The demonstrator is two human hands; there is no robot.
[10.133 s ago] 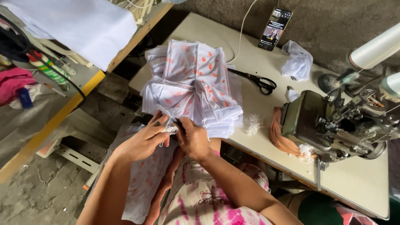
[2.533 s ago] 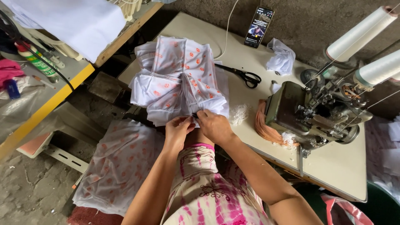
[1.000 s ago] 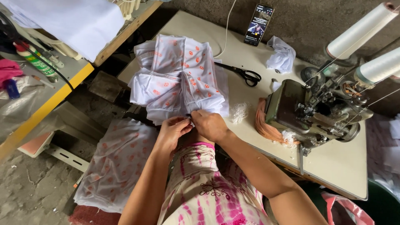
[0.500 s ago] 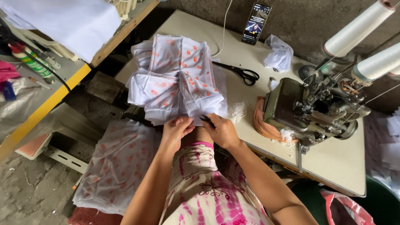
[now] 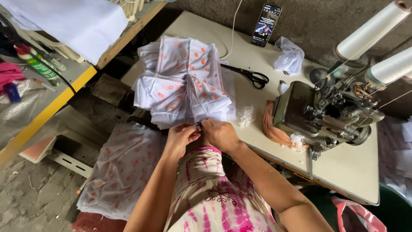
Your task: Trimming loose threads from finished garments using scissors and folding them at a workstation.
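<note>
Pinching the near edge of the fabric stack (image 5: 184, 83) with left hand (image 5: 179, 138) and right hand (image 5: 221, 134), we judge trimming underway; next needs a careful grip.

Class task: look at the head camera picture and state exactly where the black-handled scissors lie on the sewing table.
The scissors lie flat on the sewing table, just right of the stack of spotted white fabric, below the phone.

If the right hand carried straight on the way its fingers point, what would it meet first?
The right hand points up-left, so it would most likely run first into the stack of white, orange-dotted fabric pieces on the sewing table, which its fingertips already seem to touch.
</note>
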